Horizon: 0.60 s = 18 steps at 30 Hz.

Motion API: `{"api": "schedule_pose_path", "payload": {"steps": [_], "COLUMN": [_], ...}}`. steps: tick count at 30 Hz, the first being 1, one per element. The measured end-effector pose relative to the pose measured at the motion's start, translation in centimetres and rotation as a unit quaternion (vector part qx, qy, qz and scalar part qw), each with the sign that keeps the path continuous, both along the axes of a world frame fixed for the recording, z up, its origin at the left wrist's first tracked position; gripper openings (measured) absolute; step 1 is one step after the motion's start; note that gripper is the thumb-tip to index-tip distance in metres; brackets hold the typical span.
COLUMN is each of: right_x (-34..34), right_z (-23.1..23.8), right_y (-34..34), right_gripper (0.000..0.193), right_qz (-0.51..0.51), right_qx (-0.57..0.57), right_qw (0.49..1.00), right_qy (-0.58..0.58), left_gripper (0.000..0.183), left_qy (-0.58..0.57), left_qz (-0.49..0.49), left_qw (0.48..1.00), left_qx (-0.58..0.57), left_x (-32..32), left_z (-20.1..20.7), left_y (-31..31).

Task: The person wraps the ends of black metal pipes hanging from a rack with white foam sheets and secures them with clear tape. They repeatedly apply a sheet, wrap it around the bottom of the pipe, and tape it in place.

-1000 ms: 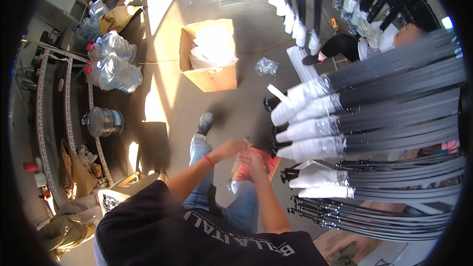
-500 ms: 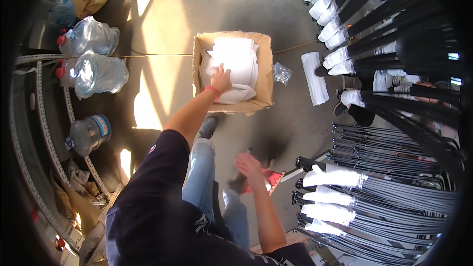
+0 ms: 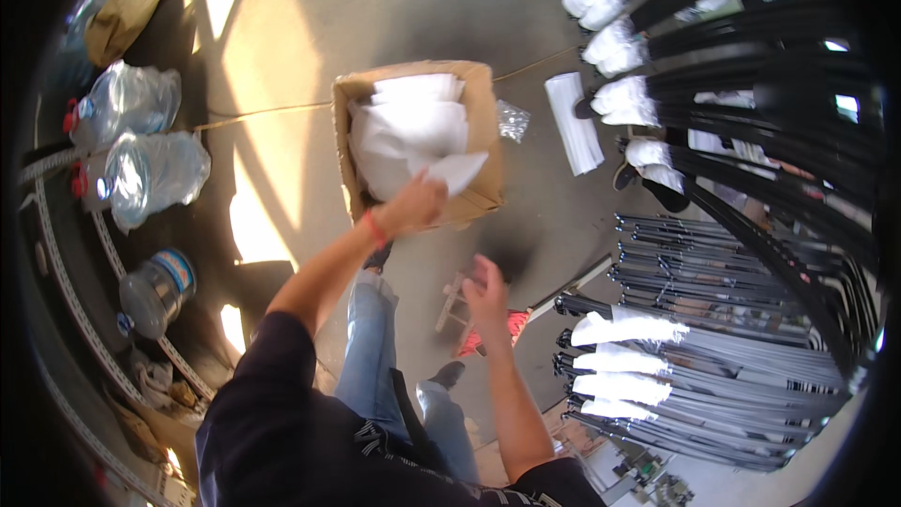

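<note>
Though thin, sheet [image 3: 460,172] in left fingers [image 3: 431,192]

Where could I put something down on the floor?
Bare floor lies beyond the cardboard box, and between that box and the big bottles, though a cord crosses there. It's crowded at right with dark tubes, and white sheets fill much of the box.

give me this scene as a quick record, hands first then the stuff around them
left hand: holding a white sheet over the box's near side
right hand: fingers apart, nothing visibly held
box: cardboard, open-topped, on the floor, with a white pile inside
right of box: clear plastic bag, then a flat white bundle
far left: large clear bottles
right side: rows of dark tubes, several with white-wrapped ends
</note>
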State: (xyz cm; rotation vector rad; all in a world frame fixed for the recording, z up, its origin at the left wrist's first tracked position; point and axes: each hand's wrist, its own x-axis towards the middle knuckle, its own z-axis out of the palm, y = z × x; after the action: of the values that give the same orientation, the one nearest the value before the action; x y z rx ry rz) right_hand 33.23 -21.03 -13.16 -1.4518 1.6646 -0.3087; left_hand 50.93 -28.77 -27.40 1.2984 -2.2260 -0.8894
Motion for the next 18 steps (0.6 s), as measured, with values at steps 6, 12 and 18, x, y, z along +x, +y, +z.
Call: {"api": "schedule_pose_path", "payload": {"steps": [6, 12, 18], "right_x": [-3.5, -11.0, -21.1], "right_z": [8.0, 17.2, 27.9], "right_y": [0.1, 7.6, 22.7], "right_gripper": [0.032, 0.016, 0.017], "right_qz": [0.325, 0.08, -0.144], "right_qx": [-0.118, -0.06, -0.112], "right_qw": [0.923, 0.995, 0.981], "right_qy": [0.172, -0.003, -0.059], "left_gripper": [0.015, 0.029, 0.027], "left_qy": [0.211, 0.231, 0.076], "left_qz": [-0.091, -0.052, -0.133], "left_qw": [0.973, 0.971, 0.984], "left_qx": [0.027, 0.039, -0.091], "left_x": [-3.8, -8.9, -16.1], "left_z": [20.4, 28.9, 36.0], "left_y": [8.8, 14.1, 20.9]}}
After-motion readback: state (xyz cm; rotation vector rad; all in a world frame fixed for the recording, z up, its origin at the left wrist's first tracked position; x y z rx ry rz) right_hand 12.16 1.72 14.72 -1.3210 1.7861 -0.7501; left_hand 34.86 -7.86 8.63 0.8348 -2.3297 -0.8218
